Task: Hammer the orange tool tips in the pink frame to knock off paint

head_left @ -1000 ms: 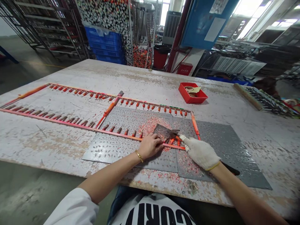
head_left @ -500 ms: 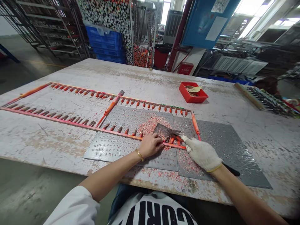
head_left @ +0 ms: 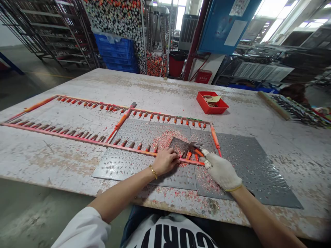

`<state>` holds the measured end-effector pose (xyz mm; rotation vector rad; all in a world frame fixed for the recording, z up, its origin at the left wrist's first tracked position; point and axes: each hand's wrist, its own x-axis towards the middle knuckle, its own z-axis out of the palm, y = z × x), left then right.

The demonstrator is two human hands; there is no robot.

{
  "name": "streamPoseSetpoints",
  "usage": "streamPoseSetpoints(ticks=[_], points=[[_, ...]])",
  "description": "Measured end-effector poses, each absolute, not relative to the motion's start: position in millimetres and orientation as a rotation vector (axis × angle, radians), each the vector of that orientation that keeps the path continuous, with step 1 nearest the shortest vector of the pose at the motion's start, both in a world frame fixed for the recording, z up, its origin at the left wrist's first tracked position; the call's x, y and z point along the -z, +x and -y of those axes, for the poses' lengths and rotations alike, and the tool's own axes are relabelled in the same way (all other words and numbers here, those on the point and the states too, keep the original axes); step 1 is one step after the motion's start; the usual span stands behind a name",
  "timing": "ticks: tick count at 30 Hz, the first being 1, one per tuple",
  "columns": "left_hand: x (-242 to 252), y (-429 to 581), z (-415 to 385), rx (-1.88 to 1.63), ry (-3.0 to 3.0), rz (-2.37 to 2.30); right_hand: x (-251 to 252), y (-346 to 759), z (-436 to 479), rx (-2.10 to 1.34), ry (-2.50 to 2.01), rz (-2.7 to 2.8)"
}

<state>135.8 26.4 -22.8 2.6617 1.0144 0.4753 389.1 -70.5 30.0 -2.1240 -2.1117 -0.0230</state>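
Head view: bare left hand [head_left: 165, 161] pins the orange rail [head_left: 111, 145]; gloved right [head_left: 221, 171], just beside at 3 o'clock, holds a scraper [head_left: 181, 146], best kept flat.

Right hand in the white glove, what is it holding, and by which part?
The gloved right hand appears to grip a dark metal scraper by its handle, which the glove mostly hides.

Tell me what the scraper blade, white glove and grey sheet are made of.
The scraper blade looks like dull dark steel, thin-edged. The white glove looks like knitted cotton, given its fuzzy weave. The grey sheet seems to be matte metal, perhaps perforated; scattered flecks leave that open.
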Motion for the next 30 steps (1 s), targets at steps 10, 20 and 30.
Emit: streamPoseSetpoints(ticks=[10,20,30], points=[[-14.2,116.2,-47.2,-0.624,2.701,-0.979,-24.2,398.7,94.0,0.083,-1.979,1.667],[20.5,88.4,-48.2,-0.535,2.616,-1.068,13.4,378.7,83.0,-0.056,-1.836,1.774],[-2.7,129.1,-46.1,-0.394,2.326,-1.508,13.6,365.2,79.4,-0.048,-1.853,1.841]])
